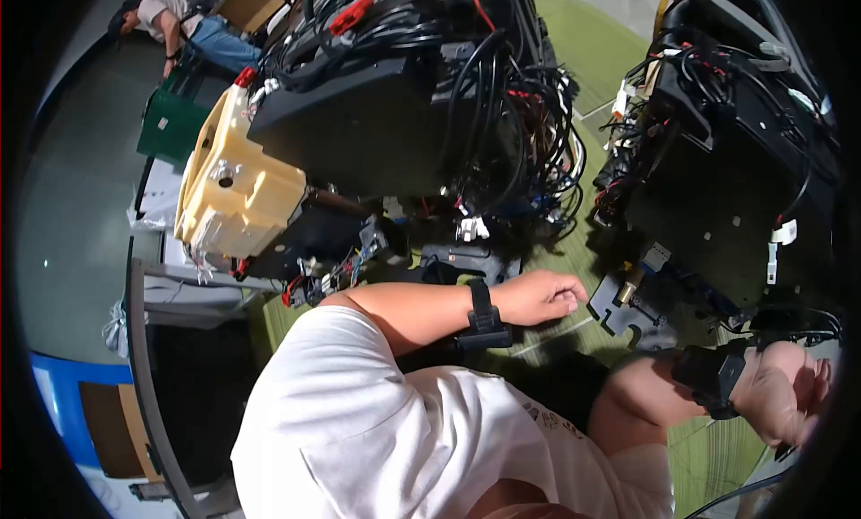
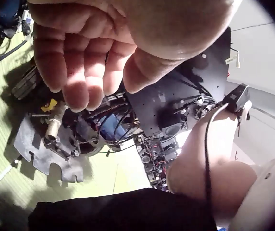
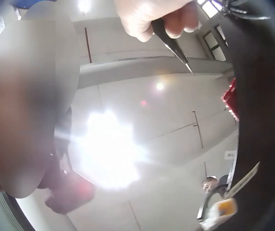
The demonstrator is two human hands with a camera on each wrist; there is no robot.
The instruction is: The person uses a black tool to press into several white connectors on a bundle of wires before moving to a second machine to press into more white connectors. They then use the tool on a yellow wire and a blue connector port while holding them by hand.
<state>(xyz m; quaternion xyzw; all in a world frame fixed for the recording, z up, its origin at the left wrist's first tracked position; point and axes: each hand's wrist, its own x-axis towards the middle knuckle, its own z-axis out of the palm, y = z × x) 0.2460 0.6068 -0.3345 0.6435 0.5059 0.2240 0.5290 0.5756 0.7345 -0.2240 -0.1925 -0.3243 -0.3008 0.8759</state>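
"What are the hands holding?"
"The right hand [image 1: 785, 393] grips a slim black pointed tool [image 3: 172, 44] near the lower edge of the black metal panel [image 1: 717, 205]; the left hand [image 1: 541, 297] is loosely open."
"Writing?"
"A white label [image 1: 162, 122], too small to read."

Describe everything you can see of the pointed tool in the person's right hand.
The pointed tool is slim and dark, narrowing to a fine, bright tip that looks metallic. The fingers of the right hand grip it, hiding its other end. In the right wrist view it slants down and to the right, its tip beyond the fingertips. I can't tell whether it is one piece or two prongs pressed together.
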